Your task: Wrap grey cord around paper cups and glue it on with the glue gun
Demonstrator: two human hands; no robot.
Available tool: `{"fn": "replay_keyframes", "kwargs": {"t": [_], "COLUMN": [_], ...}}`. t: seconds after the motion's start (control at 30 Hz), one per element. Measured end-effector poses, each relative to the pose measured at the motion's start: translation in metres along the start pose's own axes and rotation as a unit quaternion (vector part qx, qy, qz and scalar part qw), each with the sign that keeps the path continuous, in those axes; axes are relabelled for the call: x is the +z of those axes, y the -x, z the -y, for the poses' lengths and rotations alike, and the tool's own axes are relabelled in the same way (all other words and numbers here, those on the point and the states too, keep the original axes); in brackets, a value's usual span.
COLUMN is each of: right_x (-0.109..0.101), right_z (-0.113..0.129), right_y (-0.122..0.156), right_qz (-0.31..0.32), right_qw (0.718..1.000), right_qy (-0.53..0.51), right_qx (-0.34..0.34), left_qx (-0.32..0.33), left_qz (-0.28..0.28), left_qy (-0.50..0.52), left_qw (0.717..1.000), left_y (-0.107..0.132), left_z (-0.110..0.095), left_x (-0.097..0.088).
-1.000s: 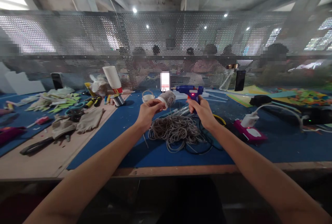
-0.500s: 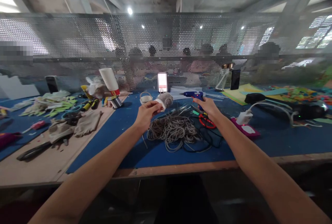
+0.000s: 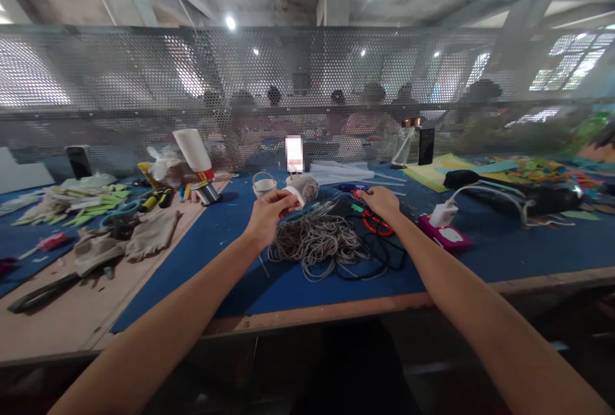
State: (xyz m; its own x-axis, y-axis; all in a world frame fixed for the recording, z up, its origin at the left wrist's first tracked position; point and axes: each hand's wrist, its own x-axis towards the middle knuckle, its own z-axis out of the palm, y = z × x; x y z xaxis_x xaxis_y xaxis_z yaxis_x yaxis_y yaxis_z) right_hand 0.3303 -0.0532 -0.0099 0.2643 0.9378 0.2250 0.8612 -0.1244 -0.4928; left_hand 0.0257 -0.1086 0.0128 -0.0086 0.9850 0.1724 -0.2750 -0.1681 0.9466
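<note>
Your white cup (image 3: pixel 304 188) wears a grey coiled pattern, with grey cord (image 3: pixel 321 242) at six o'clock and a deep blue glue gun (image 3: pixel 346 187) at three. Your blue mat (image 3: pixel 278 287) shows red handles (image 3: pixel 377 229) and a magenta block (image 3: pixel 435 234) at four o'clock; the grey screen (image 3: pixel 293 69) at twelve is dotted with holes.

You have dim, hazy light; a window (image 3: pixel 583 59) glows at upper right, a screen (image 3: pixel 295 151) glares white mid-frame, edges stretch.

No legible text or numbers (too blurred).
</note>
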Motion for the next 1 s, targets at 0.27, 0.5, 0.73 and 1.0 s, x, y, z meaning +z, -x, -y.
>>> {"fn": "replay_keyframes", "kwargs": {"t": [0.27,0.5,0.73,1.0], "right_x": [0.002,-0.002,-0.003,-0.005], "right_z": [0.001,0.045,0.063,0.063], "right_y": [0.006,0.04,0.07,0.072], "right_qz": [-0.044,-0.156,-0.171,-0.18], "right_qw": [0.998,0.916,0.874,0.872], "right_qy": [0.036,-0.192,-0.095,-0.076], "right_qx": [-0.016,-0.314,-0.444,-0.449], "left_qx": [0.004,0.011,0.031,0.022], "left_qz": [0.019,0.034,0.074,0.095], "left_qy": [-0.004,-0.009,-0.042,-0.047], "left_qw": [1.0,0.999,0.996,0.994], "left_y": [0.006,0.003,0.008,0.013], "left_z": [-0.004,0.001,0.0,-0.001], "left_x": [0.005,0.003,0.007,0.01]}}
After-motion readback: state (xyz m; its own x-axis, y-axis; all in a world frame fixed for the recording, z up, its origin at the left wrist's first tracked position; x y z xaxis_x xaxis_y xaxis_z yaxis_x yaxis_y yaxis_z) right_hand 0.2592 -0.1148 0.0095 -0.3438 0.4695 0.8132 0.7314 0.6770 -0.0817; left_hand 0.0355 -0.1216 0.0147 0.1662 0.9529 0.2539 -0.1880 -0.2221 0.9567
